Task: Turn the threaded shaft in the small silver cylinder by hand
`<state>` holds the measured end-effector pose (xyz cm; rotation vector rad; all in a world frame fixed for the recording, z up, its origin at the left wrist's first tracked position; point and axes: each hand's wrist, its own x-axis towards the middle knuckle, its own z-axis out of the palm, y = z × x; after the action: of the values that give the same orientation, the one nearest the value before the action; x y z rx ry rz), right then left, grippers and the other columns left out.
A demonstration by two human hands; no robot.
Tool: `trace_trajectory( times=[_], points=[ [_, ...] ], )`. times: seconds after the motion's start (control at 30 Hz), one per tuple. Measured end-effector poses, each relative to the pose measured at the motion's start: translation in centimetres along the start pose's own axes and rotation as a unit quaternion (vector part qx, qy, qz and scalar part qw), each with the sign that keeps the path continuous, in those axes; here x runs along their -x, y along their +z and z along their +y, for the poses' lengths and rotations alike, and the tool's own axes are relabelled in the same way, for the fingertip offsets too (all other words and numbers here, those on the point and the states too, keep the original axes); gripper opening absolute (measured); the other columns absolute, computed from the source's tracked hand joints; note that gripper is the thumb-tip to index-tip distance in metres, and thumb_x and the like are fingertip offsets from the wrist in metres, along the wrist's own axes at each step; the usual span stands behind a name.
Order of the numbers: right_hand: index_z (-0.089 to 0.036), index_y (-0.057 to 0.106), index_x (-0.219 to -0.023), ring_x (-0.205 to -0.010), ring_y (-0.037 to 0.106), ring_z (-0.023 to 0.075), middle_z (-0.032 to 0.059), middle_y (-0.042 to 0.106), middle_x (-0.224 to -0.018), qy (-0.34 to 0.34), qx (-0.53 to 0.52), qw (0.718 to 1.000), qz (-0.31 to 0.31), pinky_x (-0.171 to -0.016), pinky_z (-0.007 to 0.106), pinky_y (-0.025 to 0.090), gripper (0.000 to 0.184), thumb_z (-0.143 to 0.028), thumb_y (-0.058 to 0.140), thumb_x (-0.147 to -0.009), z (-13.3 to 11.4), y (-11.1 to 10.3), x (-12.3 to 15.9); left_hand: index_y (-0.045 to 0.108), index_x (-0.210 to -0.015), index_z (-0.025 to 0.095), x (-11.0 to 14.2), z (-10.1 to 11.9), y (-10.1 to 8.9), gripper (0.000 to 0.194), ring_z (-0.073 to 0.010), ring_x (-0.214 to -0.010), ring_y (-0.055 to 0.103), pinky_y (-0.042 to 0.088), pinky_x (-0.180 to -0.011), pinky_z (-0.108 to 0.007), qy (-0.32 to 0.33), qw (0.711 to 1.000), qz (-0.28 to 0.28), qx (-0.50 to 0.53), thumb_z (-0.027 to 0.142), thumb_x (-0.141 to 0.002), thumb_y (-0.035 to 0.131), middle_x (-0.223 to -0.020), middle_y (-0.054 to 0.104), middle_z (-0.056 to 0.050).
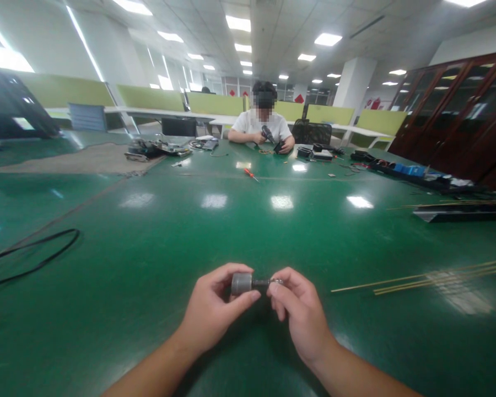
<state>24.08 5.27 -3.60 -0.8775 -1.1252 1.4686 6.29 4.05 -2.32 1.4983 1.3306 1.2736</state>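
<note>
- Bright overall; white rectangular ceiling panels (pixel 238 23) overhead, blown out.
- Glossy green tabletop (pixel 182 231) throws glare patches, strongest across the middle.
- Upper left hazy, washed out.
- Soft dark shadow below the bare left hand (pixel 215 306) and bare right hand (pixel 303 314).
- Wide-angle warp: dark red-brown wooden cabinet with glass doors (pixel 458 105) leans at right edge.
- Background soft; grey metal cylinder (pixel 242 283) readable, fine detail smeared.

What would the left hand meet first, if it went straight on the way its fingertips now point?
Beyond the grey cylinder it holds, the left hand would probably meet the right hand first, at the far end of the thin shaft; depth is hard to judge.
</note>
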Motion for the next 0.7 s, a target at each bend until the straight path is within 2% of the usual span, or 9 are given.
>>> trace_trajectory(
  times=[0.7],
  points=[
    [-0.017, 0.063, -0.076, -0.047, 0.038, 0.0088, -0.0059, 0.048, -0.054, 0.002, -0.001, 1.0, 0.004, -0.048, 0.023, 0.031, 0.02, -0.036, 0.07, -0.081, 0.16, -0.02, -0.08, 0.072, -0.097, 0.017, -0.08, 0.05, -0.03, 0.033, -0.0173, -0.069, 0.065, 0.05, -0.064, -0.023, -0.005, 1.0, 0.003, 0.008, 0.033, -0.071, 0.085, -0.079, 0.072, -0.003]
  ],
)
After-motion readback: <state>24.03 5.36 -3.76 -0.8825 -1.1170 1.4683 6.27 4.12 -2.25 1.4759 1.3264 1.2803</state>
